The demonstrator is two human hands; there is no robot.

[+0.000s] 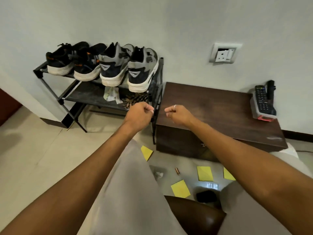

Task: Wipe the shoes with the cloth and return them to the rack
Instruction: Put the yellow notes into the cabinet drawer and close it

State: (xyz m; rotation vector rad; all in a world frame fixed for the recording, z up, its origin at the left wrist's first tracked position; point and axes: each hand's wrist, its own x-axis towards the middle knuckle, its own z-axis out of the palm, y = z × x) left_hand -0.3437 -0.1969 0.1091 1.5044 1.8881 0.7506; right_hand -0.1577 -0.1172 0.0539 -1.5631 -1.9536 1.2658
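A black metal shoe rack (50,85) stands against the wall. On its top shelf sit a pair of black shoes with orange marks (74,60) on the left and a pair of grey shoes with white soles (128,67) on the right, heels toward me. A pale crumpled cloth (111,95) lies on the lower shelf beneath the grey shoes. My left hand (141,113) and my right hand (178,114) hang in front of the rack's right end, both curled into fists and holding nothing.
A dark wooden cabinet (220,116) stands right of the rack, with a remote in a holder (264,102) on its far corner. A wall socket (223,53) is above. Yellow paper notes (180,189), a small battery (177,171) and crumpled paper lie on the floor.
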